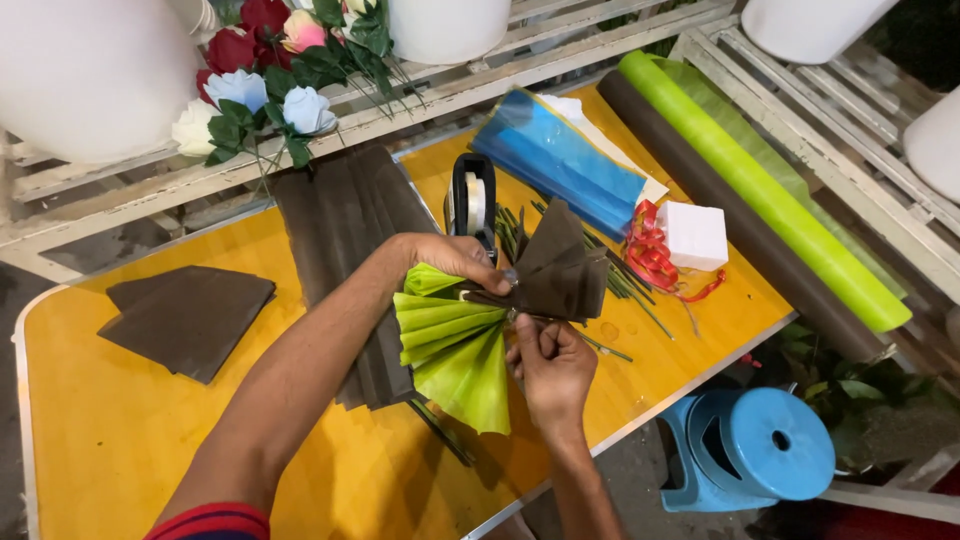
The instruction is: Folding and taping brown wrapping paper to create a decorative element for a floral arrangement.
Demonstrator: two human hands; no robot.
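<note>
Single view, taken from a camera worn on the person's head. It looks steeply down and slightly forward onto the yellow worktop (120,440), whose near edge runs diagonally across the lower right of the picture. Both forearms enter from the bottom edge, and the hands meet near the centre, close to the lens. White slatted shelving (560,50) bounds the far side; a blue stool (760,445) on the floor shows at lower right.

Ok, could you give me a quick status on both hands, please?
Left hand pinching pleated brown fan. Right hand gripping the join by green fan. Tape dispenser just behind.
</note>
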